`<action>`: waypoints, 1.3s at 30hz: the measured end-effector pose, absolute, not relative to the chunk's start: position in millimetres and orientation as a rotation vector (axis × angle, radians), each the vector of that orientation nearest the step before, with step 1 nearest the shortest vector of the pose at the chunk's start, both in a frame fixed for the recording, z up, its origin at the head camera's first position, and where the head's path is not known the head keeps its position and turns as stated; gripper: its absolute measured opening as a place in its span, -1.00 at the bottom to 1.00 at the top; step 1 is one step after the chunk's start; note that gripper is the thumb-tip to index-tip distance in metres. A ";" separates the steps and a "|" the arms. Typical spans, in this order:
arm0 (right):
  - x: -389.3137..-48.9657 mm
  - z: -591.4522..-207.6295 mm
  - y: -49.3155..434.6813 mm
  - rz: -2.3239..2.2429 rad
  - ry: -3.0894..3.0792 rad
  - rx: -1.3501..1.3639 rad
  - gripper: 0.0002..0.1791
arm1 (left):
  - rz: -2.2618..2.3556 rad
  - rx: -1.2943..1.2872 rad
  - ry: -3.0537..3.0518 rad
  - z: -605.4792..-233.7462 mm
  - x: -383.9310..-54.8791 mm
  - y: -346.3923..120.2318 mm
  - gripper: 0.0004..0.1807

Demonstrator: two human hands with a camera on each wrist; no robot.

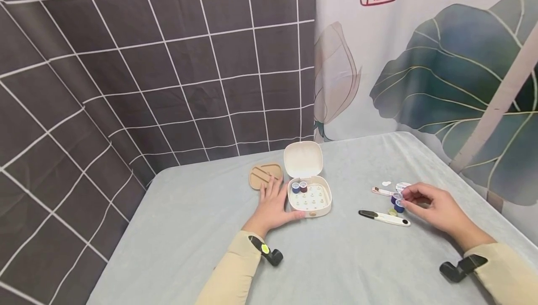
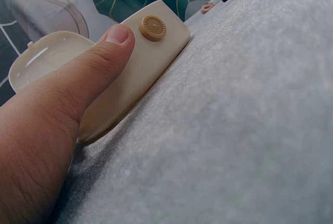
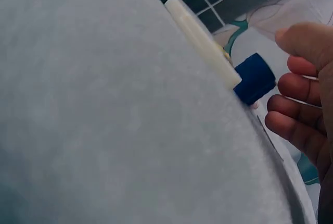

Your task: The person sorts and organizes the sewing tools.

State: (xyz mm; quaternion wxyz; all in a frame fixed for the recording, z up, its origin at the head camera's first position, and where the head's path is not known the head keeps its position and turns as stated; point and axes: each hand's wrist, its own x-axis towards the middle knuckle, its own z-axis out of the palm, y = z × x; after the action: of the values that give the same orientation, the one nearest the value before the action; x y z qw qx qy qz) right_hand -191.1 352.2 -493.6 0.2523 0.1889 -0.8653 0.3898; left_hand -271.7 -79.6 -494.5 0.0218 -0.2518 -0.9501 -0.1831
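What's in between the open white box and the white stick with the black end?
Just bare pale cloth. The head view shows nothing lying between the open white box and the white stick.

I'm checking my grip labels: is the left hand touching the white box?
Touching. The left wrist view shows the left hand resting its thumb against the front of the white box, beside the round tan button.
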 end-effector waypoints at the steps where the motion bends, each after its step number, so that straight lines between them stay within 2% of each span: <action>1: -190.7 -494.6 352.3 1.061 -2.358 0.514 -0.63 | -0.572 -0.781 -2.942 -494.2 -271.9 -79.5 0.19; 12: -190.9 -497.4 352.8 0.885 -2.373 0.560 -0.57 | -0.561 -0.781 -2.939 -492.9 -272.8 -79.6 0.20; 24: -190.0 -498.7 351.4 0.908 -2.348 0.572 -0.55 | -0.538 -0.768 -2.953 -495.3 -274.7 -78.9 0.20; 39: -201.9 -475.3 352.6 0.886 -2.276 0.708 -0.53 | -0.551 -0.787 -2.919 -492.5 -270.0 -79.9 0.19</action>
State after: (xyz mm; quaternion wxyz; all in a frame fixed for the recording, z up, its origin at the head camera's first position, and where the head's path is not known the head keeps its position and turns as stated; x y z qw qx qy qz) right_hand -201.9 352.6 -475.3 0.2948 0.2661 -0.8552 0.3331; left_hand -270.0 -79.9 -492.5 0.0344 -0.2558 -0.9493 -0.1792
